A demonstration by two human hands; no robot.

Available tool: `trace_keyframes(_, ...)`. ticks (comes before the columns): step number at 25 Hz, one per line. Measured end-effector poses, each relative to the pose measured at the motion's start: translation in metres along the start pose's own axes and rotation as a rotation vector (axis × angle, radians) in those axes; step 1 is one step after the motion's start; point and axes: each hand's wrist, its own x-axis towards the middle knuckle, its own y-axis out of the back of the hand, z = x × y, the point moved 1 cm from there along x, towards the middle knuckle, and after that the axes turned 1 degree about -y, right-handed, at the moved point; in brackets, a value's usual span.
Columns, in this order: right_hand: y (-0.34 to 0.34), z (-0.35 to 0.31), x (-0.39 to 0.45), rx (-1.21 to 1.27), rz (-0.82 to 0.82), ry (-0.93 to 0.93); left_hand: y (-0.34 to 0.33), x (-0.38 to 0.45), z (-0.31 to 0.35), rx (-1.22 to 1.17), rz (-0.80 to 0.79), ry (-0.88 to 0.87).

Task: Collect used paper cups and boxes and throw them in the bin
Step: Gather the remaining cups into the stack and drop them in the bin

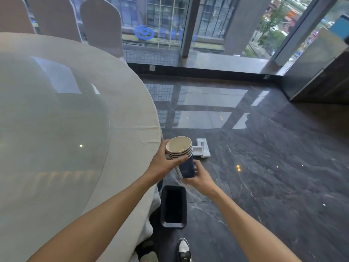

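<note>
Head view, near to far: dark bin on the floor beside the tabletop, nothing visible inside; above it, left hand fingers clasp stacked paper cups; right hand grips a blue box; white box remains on the floor, so dropping and more collecting likely remain.

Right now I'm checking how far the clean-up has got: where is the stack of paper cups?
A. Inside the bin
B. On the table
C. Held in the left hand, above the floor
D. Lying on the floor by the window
C: the left hand grips the stack of paper cups in the air beside the table, beyond the dark bin on the floor.
</note>
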Motion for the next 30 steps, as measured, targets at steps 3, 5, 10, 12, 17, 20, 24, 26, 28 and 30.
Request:
trace_keyframes(3, -0.001, 0.014, -0.001, -0.037, -0.042, -0.017, -0.011, -0.002, -0.010, 0.005, 0.001, 0.023)
trace_keyframes(5, -0.002, 0.029, 0.002, -0.010, -0.046, -0.087, -0.020, -0.005, -0.028, 0.018, -0.004, 0.057)
trace_keyframes(10, -0.003, 0.041, 0.006, 0.403, -0.005, -0.266, -0.042, -0.019, -0.084, 0.052, 0.017, 0.203)
trace_keyframes(12, -0.011, 0.054, 0.015, 0.494, -0.066, -0.301, -0.055, -0.016, -0.106, 0.056, 0.018, 0.268)
trace_keyframes(17, -0.039, 0.120, 0.057, 0.479, -0.099, -0.343, -0.091, -0.004, -0.179, 0.014, 0.046, 0.484)
trace_keyframes(20, -0.063, 0.165, 0.089, 0.464, -0.124, -0.366, -0.112, 0.004, -0.237, 0.023, 0.079, 0.580)
trace_keyframes(24, -0.099, 0.240, 0.123, 0.402, -0.136, -0.442, -0.141, 0.007, -0.319, 0.002, 0.055, 0.727)
trace_keyframes(26, -0.113, 0.272, 0.133, 0.388, -0.150, -0.512, -0.154, 0.002, -0.353, -0.017, 0.041, 0.807)
trace_keyframes(28, -0.124, 0.296, 0.138, 0.372, -0.171, -0.576, -0.165, -0.004, -0.375, -0.056, 0.046, 0.906)
trace_keyframes(30, -0.135, 0.316, 0.139, 0.383, -0.194, -0.630, -0.176, -0.009, -0.393, -0.086, 0.052, 0.994)
